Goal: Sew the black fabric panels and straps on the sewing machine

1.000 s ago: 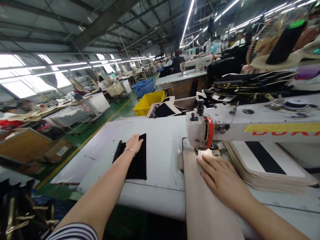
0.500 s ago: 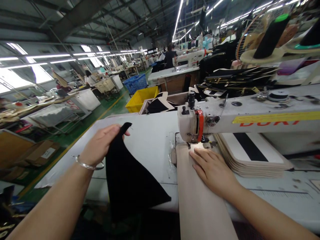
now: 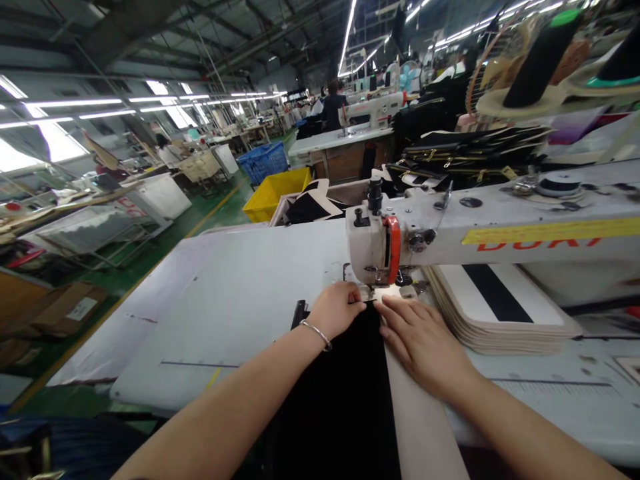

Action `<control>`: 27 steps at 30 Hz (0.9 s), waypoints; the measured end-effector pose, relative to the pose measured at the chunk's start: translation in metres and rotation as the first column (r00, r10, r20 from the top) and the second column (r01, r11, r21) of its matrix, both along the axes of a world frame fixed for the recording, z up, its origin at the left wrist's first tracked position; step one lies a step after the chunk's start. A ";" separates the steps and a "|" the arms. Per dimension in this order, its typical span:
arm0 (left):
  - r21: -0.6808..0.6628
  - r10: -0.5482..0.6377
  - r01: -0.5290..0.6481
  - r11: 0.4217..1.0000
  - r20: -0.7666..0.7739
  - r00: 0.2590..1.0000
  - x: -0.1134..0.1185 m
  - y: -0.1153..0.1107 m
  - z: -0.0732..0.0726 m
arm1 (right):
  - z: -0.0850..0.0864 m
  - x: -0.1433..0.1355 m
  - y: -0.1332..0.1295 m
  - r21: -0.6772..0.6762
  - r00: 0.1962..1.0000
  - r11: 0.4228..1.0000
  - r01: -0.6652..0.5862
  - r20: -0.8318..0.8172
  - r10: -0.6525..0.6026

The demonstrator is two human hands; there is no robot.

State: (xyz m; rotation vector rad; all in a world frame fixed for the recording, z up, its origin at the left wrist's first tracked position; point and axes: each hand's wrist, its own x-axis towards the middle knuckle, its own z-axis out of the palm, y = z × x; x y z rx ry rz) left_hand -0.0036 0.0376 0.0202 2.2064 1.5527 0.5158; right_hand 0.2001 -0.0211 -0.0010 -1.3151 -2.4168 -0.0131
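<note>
My left hand, a silver bangle on its wrist, pinches the top edge of a black fabric piece right in front of the presser foot. The black piece lies over the left part of a long beige panel and hangs toward me. On the beige panel's right side my right hand rests flat, fingers stretched out, fingertips beside the black edge. Just above both hands is the head of the white sewing machine, with an orange guard. The left fingers partly hide the needle area.
Under the machine arm, to the right, stands a stack of beige panels with black stripes. Behind the machine are a box of cut pieces, a yellow crate and a pile of zippered black pieces. Thread cones stand at the upper right.
My left hand has moved right with the black fabric, from over the table to the needle area, laying it on the beige panel. My right hand stays on the panel.
</note>
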 end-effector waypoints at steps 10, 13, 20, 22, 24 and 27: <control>0.050 0.063 -0.063 0.997 -0.011 0.998 0.005 0.006 0.001 | -0.002 -0.001 0.000 0.003 1.000 1.000 0.006 -0.006 -0.006; 0.057 0.066 -0.066 0.996 -0.011 0.998 0.007 0.009 0.000 | -0.003 -0.002 0.000 0.003 1.000 1.000 0.009 -0.003 -0.009; 0.158 0.019 -0.014 0.987 -0.030 0.999 0.008 -0.004 0.003 | -0.002 -0.001 0.001 -0.013 1.000 1.000 0.012 0.009 -0.012; 0.202 -0.142 0.154 0.967 -0.072 0.987 0.005 -0.016 0.006 | -0.002 -0.001 0.001 -0.016 1.000 1.000 0.000 0.005 0.000; 0.192 -0.280 0.296 0.936 -0.107 0.954 0.001 -0.025 0.008 | -0.002 0.000 0.001 -0.021 1.000 1.000 -0.010 0.004 0.010; 0.165 -0.319 0.334 0.928 -0.111 0.941 -0.004 -0.031 0.007 | -0.003 0.001 0.001 -0.032 1.000 0.999 -0.004 0.012 0.005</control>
